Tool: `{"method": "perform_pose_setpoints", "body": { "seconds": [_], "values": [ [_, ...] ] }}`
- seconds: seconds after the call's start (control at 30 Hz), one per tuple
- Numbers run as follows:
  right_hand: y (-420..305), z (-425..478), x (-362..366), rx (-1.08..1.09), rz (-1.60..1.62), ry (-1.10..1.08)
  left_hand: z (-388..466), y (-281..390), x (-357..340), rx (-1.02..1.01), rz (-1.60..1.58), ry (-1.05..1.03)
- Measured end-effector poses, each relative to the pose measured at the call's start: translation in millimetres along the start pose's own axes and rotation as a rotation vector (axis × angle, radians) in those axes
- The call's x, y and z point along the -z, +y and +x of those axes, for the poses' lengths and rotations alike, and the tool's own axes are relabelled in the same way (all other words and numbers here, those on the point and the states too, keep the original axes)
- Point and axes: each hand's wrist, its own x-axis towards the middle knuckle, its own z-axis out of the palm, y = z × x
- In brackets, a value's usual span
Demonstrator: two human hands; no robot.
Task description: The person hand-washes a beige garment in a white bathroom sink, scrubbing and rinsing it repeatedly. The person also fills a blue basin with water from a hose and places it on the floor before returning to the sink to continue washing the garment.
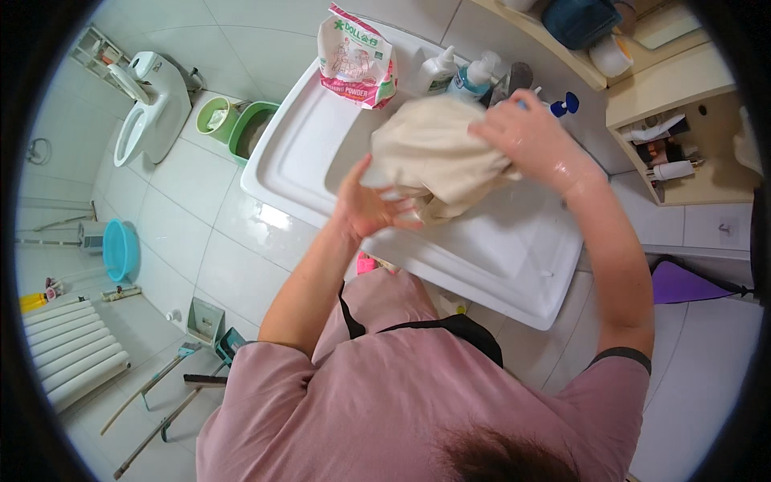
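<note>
A bunched beige cloth (443,147), slightly blurred, is held up over the basin of a white washbasin (512,265). My right hand (518,132), wet at the wrist, grips the cloth at its upper right side. My left hand (376,205) has its fingers spread at the cloth's lower left edge; it does not grip it, and whether the fingertips touch it I cannot tell. A bag of washing powder (355,60) stands on the basin's back left ledge. Behind the cloth are a white pump bottle (438,69) and a blue-labelled pump bottle (473,78).
A wooden cabinet (680,150) with toiletries is on the right wall. Left of the washbasin stand a light green bin (211,117) and a green tub (247,135). Farther left are a toilet (153,114), a blue basin (119,250), a radiator (78,349) and a dustpan (205,319).
</note>
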Motion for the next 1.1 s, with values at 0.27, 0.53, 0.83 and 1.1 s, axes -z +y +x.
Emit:
{"method": "perform_pose_setpoints", "body": {
  "seconds": [0.27, 0.53, 0.83, 1.1],
  "values": [
    [-73.3, 1.0, 48.5, 0.419, -0.248, 0.245, 27.1, -71.6, -28.1, -0.059, -0.021, -0.606],
    [-96.4, -58.7, 23.3, -0.351, -0.013, 0.321, 62.9, -57.8, -83.4, -0.120, -0.357, -1.019],
    [-113.2, -48.9, -166.9, -1.250, 2.908, 0.748, 126.4, -19.0, -55.5, -0.055, -0.286, -0.627],
    [-91.8, -38.2, -93.0, -0.816, 0.584, 0.596, 135.5, 9.2, -101.2, -0.495, -0.017, -0.195]
  ]
}}
